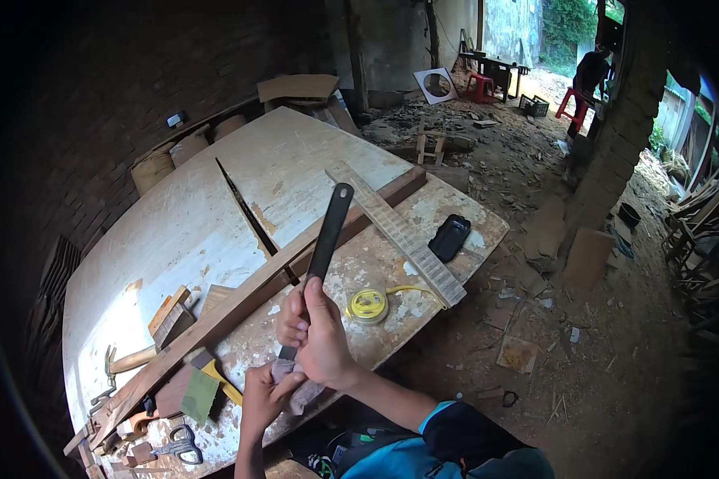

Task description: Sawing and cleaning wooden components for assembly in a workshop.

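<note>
My right hand (318, 342) is closed around a flat dark metal bar (329, 227) held upright at a slant, with a hole in its top end. Just below, my left hand (265, 393) is closed on a greyish-pink cloth (302, 399) around the bar's lower part. Behind them a long wooden beam (196, 335) lies across the worktable (144, 295). A yellow tape measure (367, 306) sits right of my right hand, beside a ridged plank (395, 239) and a black case (449, 237).
A hammer (132, 361), scissors (185, 443), yellow-handled tool (222, 383) and wood blocks crowd the table's left. Debris covers the floor (567, 359). A rough pillar (615, 152) stands right. A person (589, 76) is by a red stool (571, 104) at the back doorway.
</note>
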Available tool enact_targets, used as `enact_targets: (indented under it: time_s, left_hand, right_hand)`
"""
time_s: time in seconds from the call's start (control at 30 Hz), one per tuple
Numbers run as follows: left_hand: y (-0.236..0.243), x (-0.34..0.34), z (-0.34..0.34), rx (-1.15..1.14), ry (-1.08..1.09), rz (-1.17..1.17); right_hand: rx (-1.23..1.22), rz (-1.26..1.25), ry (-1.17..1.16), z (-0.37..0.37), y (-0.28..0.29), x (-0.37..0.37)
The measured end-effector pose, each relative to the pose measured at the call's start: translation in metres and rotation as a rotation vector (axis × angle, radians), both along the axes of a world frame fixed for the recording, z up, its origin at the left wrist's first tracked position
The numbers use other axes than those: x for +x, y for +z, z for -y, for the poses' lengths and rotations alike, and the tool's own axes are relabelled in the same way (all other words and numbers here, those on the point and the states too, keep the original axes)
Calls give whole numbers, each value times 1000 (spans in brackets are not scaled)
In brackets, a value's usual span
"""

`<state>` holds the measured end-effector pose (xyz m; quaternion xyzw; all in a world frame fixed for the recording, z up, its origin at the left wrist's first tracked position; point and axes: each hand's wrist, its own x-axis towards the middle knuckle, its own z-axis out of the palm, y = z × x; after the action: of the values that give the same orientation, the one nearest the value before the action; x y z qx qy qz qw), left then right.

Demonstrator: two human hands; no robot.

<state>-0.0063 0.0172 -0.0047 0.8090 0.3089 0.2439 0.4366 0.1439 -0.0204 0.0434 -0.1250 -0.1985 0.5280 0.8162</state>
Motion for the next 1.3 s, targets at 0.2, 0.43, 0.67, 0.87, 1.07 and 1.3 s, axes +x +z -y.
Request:
enact_targets:
  time_s: [0.2,0.43,0.67,0.87,1.07,1.3]
  left_hand:
    - [-7,-17,17,-740,-198,402]
    - [22,4,15,-156,133,201]
    - [11,30,-7,-413,235,710]
    - [0,27,-2,-778,137,821]
    - [1,22,1,-839,82,966]
    - [0,19,-3,240,391,405]
  right_hand:
    - [522,-47,508,-9,-2,15]
    - [80,173,105,-38,-16,14]
    - [-28,867,323,-3,-65,-12]
    - [-113,1060,19,3,-70,-17]
    - [-25,1444,-203,4,-69,-16]
    - [-121,753,329,10,-81,-15]
